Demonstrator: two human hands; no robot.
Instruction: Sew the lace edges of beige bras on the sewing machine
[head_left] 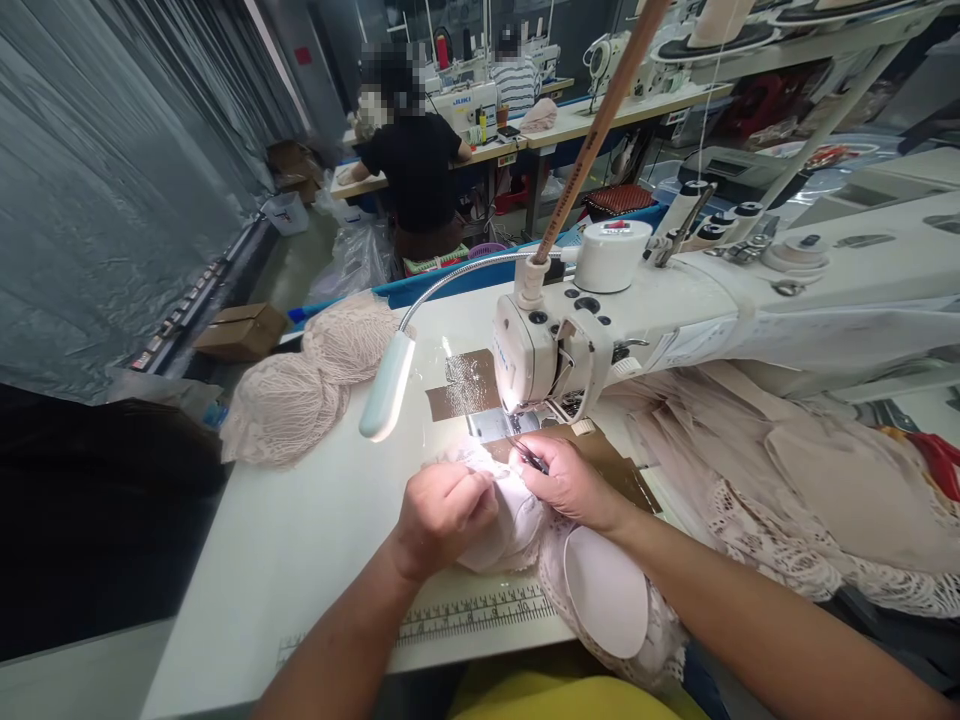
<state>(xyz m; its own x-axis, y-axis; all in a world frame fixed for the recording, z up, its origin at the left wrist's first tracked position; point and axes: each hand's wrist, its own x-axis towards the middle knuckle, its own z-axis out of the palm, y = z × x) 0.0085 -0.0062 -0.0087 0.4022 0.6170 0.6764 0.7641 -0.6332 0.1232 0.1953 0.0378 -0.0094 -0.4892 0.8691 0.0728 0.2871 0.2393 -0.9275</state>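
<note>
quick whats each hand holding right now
Left hand: closed, pinching the bra.
Right hand: closed on the bra, by the sewing machine.

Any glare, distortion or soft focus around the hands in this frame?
Head view: the lamp blows out the pale fabric by the left hand and right hand; the wide lens bends the sewing machine and table edge; far benches dimmer, hands sharp.

- Hands, lower centre: two, the left hand (442, 515) and the right hand (571, 487).
- Lace garment (607, 595) beneath them: one.
- Sewing machine (551, 350), centre foreground: one.
- Gooseneck lamp (386, 388), centre left: one.
- Co-workers, upper centre: two, a person in black (416, 165) and a person in stripes (515, 82).
</note>
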